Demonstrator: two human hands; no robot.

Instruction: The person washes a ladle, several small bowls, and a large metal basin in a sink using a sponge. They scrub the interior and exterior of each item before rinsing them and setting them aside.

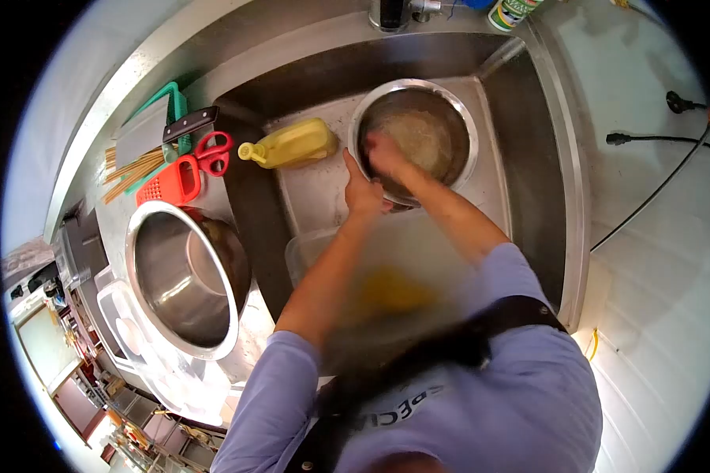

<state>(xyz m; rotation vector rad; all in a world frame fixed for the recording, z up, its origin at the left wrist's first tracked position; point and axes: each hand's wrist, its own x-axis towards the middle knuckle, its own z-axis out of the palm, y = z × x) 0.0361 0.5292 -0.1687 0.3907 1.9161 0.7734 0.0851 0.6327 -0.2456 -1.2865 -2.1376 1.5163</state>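
A round metal bowl (471, 126) stands in the steel sink, with pale, cloudy contents (426, 140) that I cannot identify. My left hand (363, 189) grips the near left side of the bowl, thumb along the outside by the rim. Down inside the bowl is my right hand (386, 155), smeared by motion, so its fingers cannot be made out. Left of the bowl, a yellow plastic bottle (296, 144) lies on its side on the sink floor. Below my forearms sits a translucent tub (300, 251) with something yellow, blurred, in it.
A large metal pot (233, 315) rests tilted on the left counter. Beyond it are a cleaver (146, 130), red-handled scissors (212, 154), a red grater-like holder (162, 185) and wooden chopsticks (130, 173). A tap (424, 6) is at the back; black cables (655, 185) hang at right.
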